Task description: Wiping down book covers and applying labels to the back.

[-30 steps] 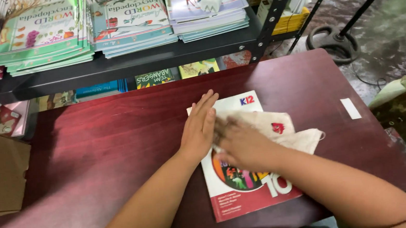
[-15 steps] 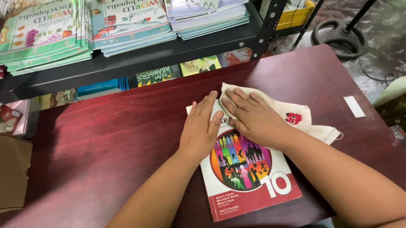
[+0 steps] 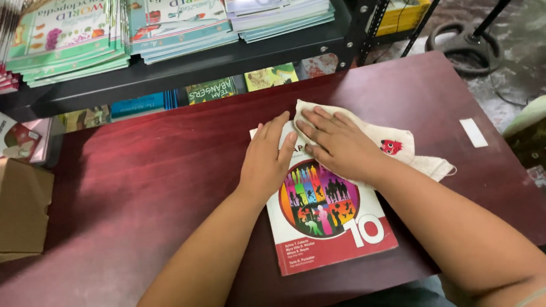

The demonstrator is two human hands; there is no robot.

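A red and white book (image 3: 330, 223) with a colourful round picture lies flat on the dark red table (image 3: 127, 204). My left hand (image 3: 267, 160) rests flat on the book's upper left part, holding it down. My right hand (image 3: 337, 145) presses a cream cloth (image 3: 402, 146) with a small red mark against the book's top edge. The cloth spreads out to the right, onto the table. My fingers cover most of the book's top.
A black metal shelf (image 3: 169, 71) behind the table carries stacks of books (image 3: 65, 33). A cardboard box (image 3: 5, 213) sits at the table's left edge. A small white label (image 3: 473, 132) is stuck on the table at the right. A dark round weight (image 3: 469, 47) lies on the floor.
My right hand has slid the cloth from the book's middle up to its top edge, uncovering the round picture. My left hand has stayed flat on the book.
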